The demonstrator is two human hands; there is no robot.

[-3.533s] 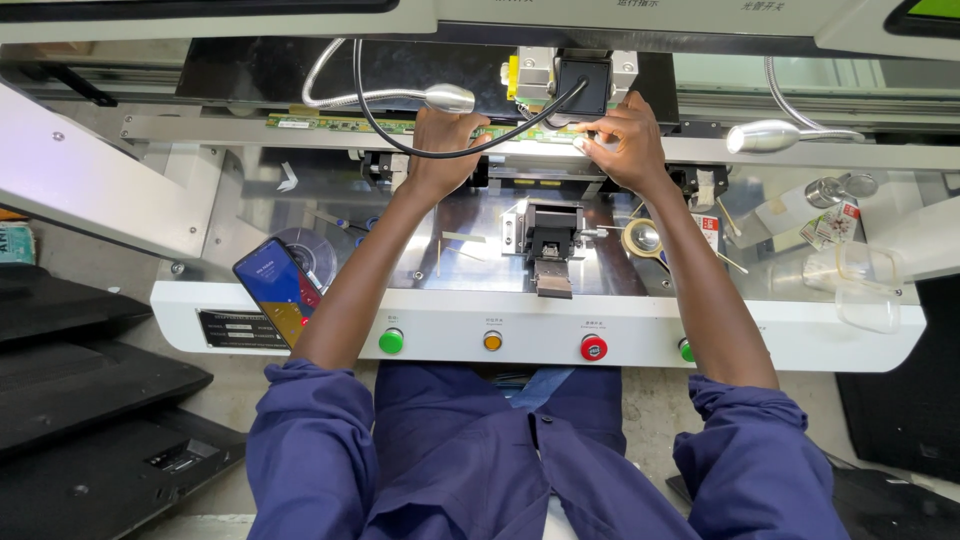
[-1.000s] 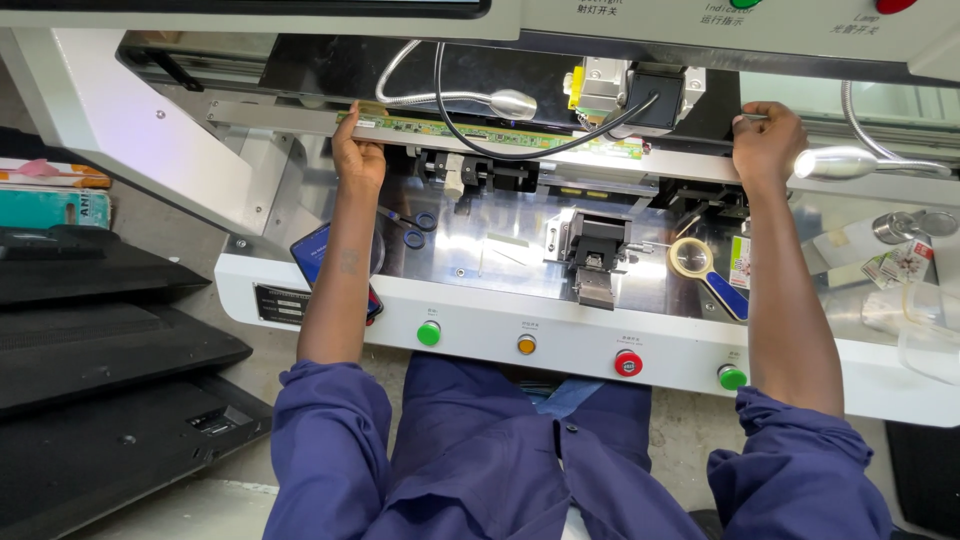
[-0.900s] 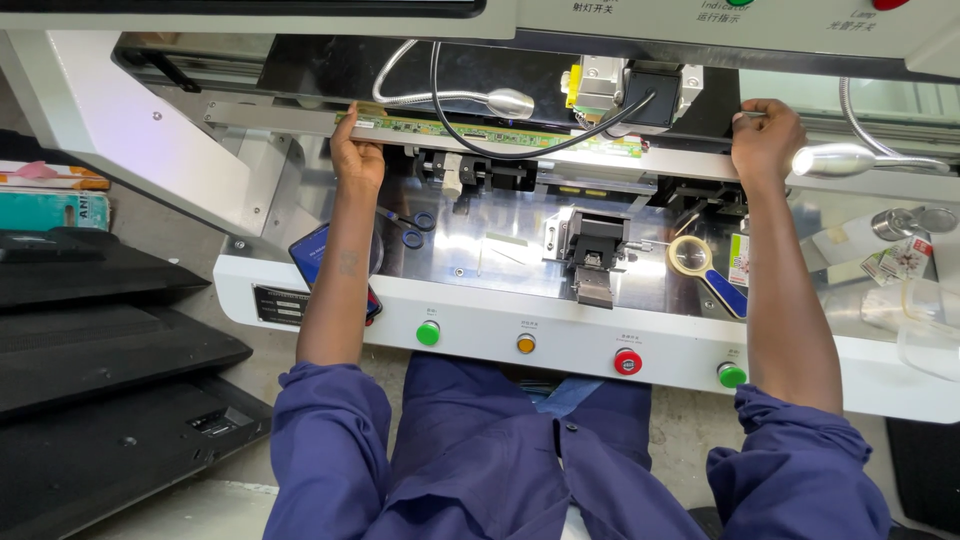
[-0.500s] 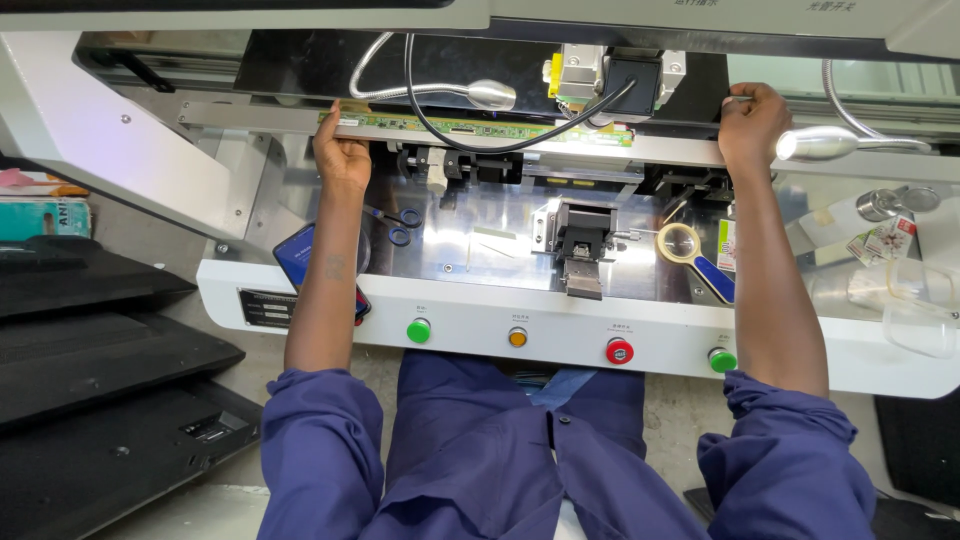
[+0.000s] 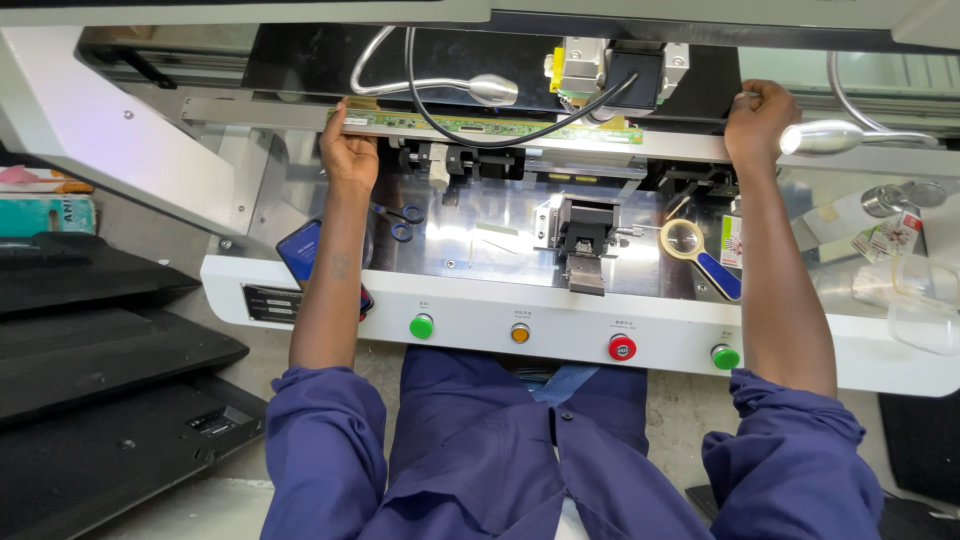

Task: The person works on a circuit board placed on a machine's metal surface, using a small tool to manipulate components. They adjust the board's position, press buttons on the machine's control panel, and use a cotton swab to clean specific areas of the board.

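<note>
Here: long green circuit strip (image 5: 480,125) lies left-right; left hand (image 5: 348,152) clamped on its end, right hand (image 5: 757,120) gripping rail (image 5: 680,147).

A phone (image 5: 305,250) with a lit blue screen lies at the left end of the machine's surface, partly hidden under the forearm. Just below it, on the white front panel, sits a small dark rectangular label plate (image 5: 268,303). At the far left edge stands a teal box (image 5: 45,215) with a pink package (image 5: 30,176) on top. On the right, small white-and-red tags (image 5: 885,235), perhaps labels, lie near a round tin. A white-and-red-and-green card (image 5: 731,241) stands beside the magnifier.
</note>
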